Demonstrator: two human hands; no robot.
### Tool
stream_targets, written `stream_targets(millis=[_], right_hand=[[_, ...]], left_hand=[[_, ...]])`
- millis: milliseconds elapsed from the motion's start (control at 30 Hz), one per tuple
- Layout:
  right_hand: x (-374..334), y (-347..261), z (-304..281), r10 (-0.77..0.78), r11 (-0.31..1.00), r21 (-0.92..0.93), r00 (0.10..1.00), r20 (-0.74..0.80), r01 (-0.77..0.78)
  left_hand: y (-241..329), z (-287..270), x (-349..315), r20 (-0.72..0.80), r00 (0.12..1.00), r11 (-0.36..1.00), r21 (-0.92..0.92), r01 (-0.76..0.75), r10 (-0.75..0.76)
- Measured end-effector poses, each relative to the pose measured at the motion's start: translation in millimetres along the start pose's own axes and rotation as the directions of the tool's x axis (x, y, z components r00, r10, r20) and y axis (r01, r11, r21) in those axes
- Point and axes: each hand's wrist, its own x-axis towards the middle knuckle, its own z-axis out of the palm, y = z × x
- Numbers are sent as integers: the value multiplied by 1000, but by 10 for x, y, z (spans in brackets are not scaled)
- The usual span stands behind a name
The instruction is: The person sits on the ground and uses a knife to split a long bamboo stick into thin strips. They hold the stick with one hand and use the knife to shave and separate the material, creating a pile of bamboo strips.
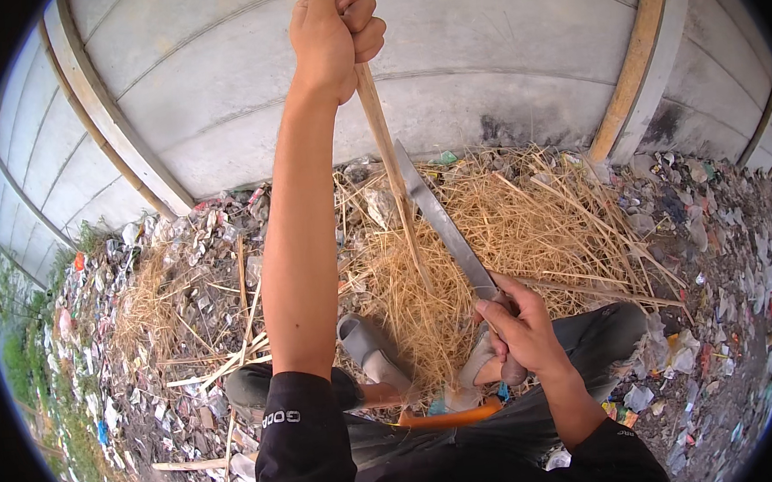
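My left hand (334, 34), raised high in front of me, is closed around the upper end of a long bamboo strip (385, 144). The strip slants down toward the ground between my feet, its lower end above a heap of shavings. My right hand (517, 326) grips the handle of a machete (449, 230) low on the right. Its dark curved blade points up and to the left, lying against or just beside the strip; I cannot tell whether it touches. Thin straw-coloured bamboo shavings (517, 211) cover the ground around and beyond the blade.
A grey concrete panel wall (480, 41) stands ahead, with wooden posts (636, 58) against it. Litter and plastic scraps (703, 222) strew the ground on both sides. Loose bamboo pieces (201, 464) lie at left. My feet in grey slippers (364, 344) flank the shavings; something orange (450, 416) is below.
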Motion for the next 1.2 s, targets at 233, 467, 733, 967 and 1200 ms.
stream_targets(millis=[233, 467, 733, 967, 1200], right_hand=[[57, -1385, 31, -637, 685, -173, 466, -615, 708], [-14, -25, 280, -423, 906, -96, 895, -140, 413], [-4, -1147, 40, -474, 836, 5, 728, -495, 548], [56, -361, 328, -601, 767, -86, 664, -446, 636], [-42, -898, 51, -428, 894, -104, 764, -482, 436]], left_hand=[[-94, 7, 145, -63, 995, 982, 175, -69, 81], [-121, 166, 139, -132, 988, 974, 223, -50, 81], [-13, -209, 96, -38, 999, 994, 102, 25, -21], [3, -128, 128, -39, 999, 996, 80, 36, -33], [32, -260, -14, -73, 996, 994, 97, 59, -52]])
